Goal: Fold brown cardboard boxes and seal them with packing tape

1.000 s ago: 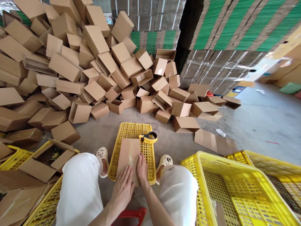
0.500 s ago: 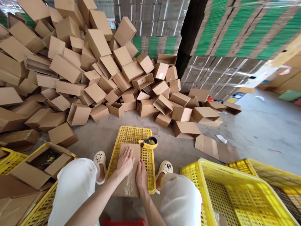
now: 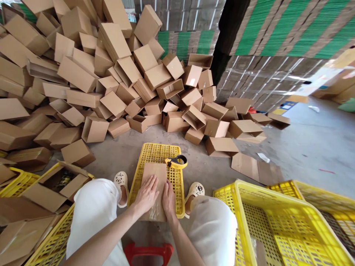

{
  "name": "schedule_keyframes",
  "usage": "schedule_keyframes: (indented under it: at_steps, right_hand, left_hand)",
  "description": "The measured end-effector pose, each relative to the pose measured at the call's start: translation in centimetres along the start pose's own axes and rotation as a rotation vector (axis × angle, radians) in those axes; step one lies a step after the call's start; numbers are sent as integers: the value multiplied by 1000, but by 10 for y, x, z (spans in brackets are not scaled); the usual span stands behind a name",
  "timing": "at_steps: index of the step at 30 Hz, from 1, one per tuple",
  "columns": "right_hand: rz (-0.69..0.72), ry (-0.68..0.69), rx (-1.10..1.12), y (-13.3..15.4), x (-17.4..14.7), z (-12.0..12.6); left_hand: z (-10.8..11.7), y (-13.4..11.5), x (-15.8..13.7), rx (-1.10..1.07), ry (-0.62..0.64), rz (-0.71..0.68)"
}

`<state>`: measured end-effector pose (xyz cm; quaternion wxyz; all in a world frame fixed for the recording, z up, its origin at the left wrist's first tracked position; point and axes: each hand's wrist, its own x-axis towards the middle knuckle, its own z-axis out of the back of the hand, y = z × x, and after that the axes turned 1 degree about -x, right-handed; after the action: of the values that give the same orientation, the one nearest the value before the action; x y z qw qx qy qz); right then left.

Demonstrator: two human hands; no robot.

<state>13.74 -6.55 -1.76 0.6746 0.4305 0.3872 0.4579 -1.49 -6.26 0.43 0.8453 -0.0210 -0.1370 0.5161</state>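
Observation:
A long closed cardboard box (image 3: pixel 154 169) with clear tape on its near part lies on an upturned yellow plastic crate (image 3: pixel 144 152) between my knees. My left hand (image 3: pixel 146 194) rests flat on top of the box, fingers stretched out. Against the box's right side lies my right hand (image 3: pixel 168 200), its fingers straight and pointing away from me; its thumb is hidden. Beyond my right hand, a yellow-and-black tape dispenser (image 3: pixel 176 162) sits on the crate, touched by neither hand.
Open cardboard boxes (image 3: pixel 112 103) are heaped across the floor ahead. A large yellow basket (image 3: pixel 238 218) stands at my right, with another behind it. At my left, a yellow crate (image 3: pixel 59 236) holds open cartons. A red stool (image 3: pixel 148 250) shows below me.
My left hand has slid a little toward me along the box top. My right hand keeps its place at the side. The view has tipped slightly downward, showing more of the red stool.

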Motion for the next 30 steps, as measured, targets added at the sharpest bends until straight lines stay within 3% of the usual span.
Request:
schedule_keyframes:
  at_steps: [9,14,19,23,30]
  right_hand:
    - [29,-19,24,1,-3,0]
    - [11,-16,3,2,-2,1]
    - [14,-15,3,2,-1,1]
    - [-2,-7,0,3,0,2]
    - [-5,12,2,4,1,2]
  left_hand:
    - [16,-63,-111,25,-57,21]
    - [26,-68,-142,34,-45,-32]
    - [31,-53,-132,55,-20,15]
    - [27,-37,-105,70,-71,121]
    - [18,-13,-57,54,-82,139]
